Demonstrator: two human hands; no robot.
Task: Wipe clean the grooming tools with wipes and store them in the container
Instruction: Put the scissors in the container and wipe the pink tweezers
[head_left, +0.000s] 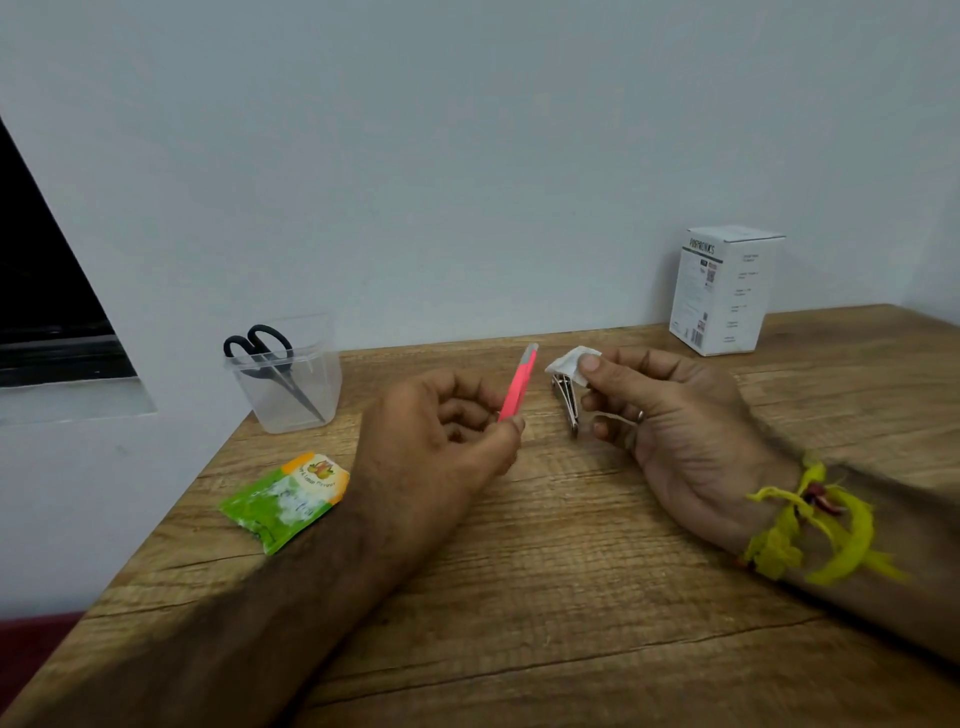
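My left hand (441, 426) pinches pink tweezers (519, 382) by the lower end, tip tilted up and to the right. A small gap to the right, my right hand (670, 415) grips a folded white wipe (569, 362) between thumb and forefinger. A silver nail clipper (566, 402) lies on the wooden table (545, 571) between the two hands, just below the wipe. A clear plastic container (291, 379) stands at the table's back left with black-handled scissors (270, 358) inside, blades down.
A torn green wipe sachet (283, 499) lies on the table left of my left forearm. A white cardboard box (724, 291) stands at the back right against the wall. The table's left edge runs diagonally past the container.
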